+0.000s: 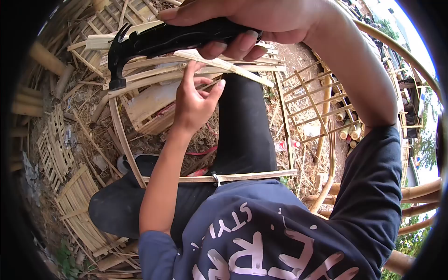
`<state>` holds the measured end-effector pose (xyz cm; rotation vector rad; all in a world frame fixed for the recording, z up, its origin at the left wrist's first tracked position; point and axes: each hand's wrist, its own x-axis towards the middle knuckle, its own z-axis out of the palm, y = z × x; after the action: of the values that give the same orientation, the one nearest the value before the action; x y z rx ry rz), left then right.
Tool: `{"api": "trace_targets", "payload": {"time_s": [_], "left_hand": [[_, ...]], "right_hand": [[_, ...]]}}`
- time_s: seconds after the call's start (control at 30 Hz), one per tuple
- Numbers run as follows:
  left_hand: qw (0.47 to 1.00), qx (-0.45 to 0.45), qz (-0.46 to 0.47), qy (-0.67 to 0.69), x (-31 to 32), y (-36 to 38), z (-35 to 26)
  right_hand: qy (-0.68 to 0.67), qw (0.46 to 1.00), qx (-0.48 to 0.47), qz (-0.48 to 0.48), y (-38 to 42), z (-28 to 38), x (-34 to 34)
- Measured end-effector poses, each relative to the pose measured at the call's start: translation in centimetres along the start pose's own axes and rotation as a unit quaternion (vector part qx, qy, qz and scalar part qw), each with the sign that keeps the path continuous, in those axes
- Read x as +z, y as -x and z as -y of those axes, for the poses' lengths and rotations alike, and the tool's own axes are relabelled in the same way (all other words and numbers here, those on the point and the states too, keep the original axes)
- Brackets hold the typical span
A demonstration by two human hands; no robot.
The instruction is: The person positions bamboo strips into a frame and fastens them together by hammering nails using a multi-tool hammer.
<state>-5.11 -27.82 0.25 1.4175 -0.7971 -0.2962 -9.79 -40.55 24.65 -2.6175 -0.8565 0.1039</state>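
My right hand [261, 23] is closed around the black handle of a claw hammer [158, 41], raised at the top of the view, its head pointing left and down. Below it, my left hand [196, 95] has its index finger stretched up to the edge of a pale bamboo strip [233, 70]; the other fingers curl loosely, apart from the thumb. This strip lies slantwise across the long slats of a bamboo frame [149, 77]. The frame surrounds my bent legs, with its near slat [242, 176] across my lap and a white tie around it.
A bamboo lattice [312, 105] stands at the right, near cut bamboo poles [352, 133]. Slatted bamboo panels [84, 210] lie on the left among scraps and straw. A wooden block [149, 105] sits beyond my left forearm. Thick bamboo poles [420, 191] run along the right edge.
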Motion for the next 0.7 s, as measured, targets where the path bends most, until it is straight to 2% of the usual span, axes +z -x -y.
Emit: {"api": "trace_targets", "payload": {"time_s": [0.03, 0.07, 0.1, 0.2, 0.3, 0.43, 0.5, 0.63, 0.7], "left_hand": [[1.0, 0.02, -0.005, -0.003, 0.8, -0.9, 0.1], [0.997, 0.072, -0.03, 0.002, 1.6, -1.7, 0.7], [0.995, 0.088, -0.031, 0.026, 2.1, -2.2, 0.5], [0.987, 0.127, -0.007, 0.1, 2.9, -3.5, 0.6], [0.986, 0.107, -0.01, 0.126, 3.1, -3.2, 0.5], [0.982, 0.088, -0.009, 0.167, 4.0, -2.0, 0.0], [0.979, 0.081, -0.007, 0.188, 4.5, -1.4, -0.4], [0.974, 0.073, -0.01, 0.215, 5.3, -0.7, -0.9], [0.973, 0.07, -0.012, 0.22, 5.1, -0.5, -1.1]], "right_hand": [[0.127, 0.989, -0.063, -0.033, 0.5, 0.4, 0.3], [0.149, 0.988, -0.037, 0.022, 0.1, 0.7, -0.6], [0.137, 0.99, -0.019, 0.027, 0.0, 0.6, -0.4], [-0.029, 0.996, 0.086, -0.001, 0.0, 0.7, 0.5], [-0.123, 0.984, 0.129, -0.021, 1.4, 2.4, 0.2], [-0.392, 0.865, 0.31, -0.046, 1.1, 6.0, 0.9], [-0.439, 0.847, 0.302, 0.003, 1.3, 6.5, 0.9], [-0.38, 0.898, 0.214, -0.061, 2.7, 7.2, 3.6], [-0.381, 0.889, 0.25, -0.042, 2.8, 8.0, 2.9]]}}
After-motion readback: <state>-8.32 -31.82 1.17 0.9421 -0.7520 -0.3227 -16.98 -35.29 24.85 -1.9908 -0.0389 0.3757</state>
